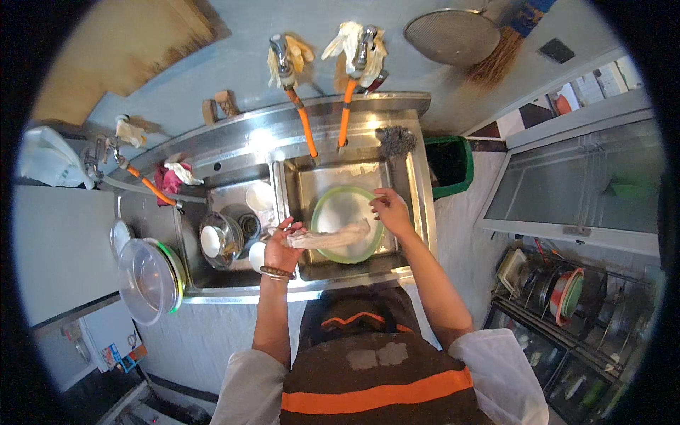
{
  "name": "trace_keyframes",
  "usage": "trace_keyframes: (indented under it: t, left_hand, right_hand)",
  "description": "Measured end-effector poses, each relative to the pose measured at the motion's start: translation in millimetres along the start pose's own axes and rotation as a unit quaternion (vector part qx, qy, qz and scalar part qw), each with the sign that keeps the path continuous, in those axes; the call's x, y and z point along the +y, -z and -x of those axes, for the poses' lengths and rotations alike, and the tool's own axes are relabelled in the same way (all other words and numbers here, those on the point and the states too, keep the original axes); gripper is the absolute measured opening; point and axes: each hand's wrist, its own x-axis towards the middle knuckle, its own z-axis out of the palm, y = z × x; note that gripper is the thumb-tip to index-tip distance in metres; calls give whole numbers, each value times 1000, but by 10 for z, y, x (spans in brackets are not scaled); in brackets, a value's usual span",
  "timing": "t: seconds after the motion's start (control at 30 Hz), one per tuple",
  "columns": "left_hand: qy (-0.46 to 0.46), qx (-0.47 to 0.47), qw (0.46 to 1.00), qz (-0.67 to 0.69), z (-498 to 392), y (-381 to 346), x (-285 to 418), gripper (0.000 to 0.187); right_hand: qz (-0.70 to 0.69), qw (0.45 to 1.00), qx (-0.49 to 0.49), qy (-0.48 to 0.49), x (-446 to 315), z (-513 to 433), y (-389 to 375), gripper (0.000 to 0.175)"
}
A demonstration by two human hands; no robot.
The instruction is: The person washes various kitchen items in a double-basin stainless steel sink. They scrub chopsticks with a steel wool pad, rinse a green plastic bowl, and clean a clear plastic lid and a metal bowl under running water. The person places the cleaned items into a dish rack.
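My left hand, palm up with a beaded bracelet at the wrist, holds one end of a long pale piece of what looks like raw meat. The piece stretches to the right over a green-rimmed basin in the right sink compartment. My right hand is above the basin's right edge, fingers slightly bent and apart, with nothing seen in it. It does not touch the piece.
Bowls stand in the left sink compartment. Two orange-hosed taps reach over the right one. A dark scouring pad lies at its back corner. Plastic basins lean at the left; a green bin stands right of the sink.
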Motion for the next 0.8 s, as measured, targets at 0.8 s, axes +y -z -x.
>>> trace_keyframes:
  t: [0.8]
  left_hand:
    - [49,108,992,38,250,935,-440,20]
  right_hand:
    - [222,975,-9,33,524,126,-305,25]
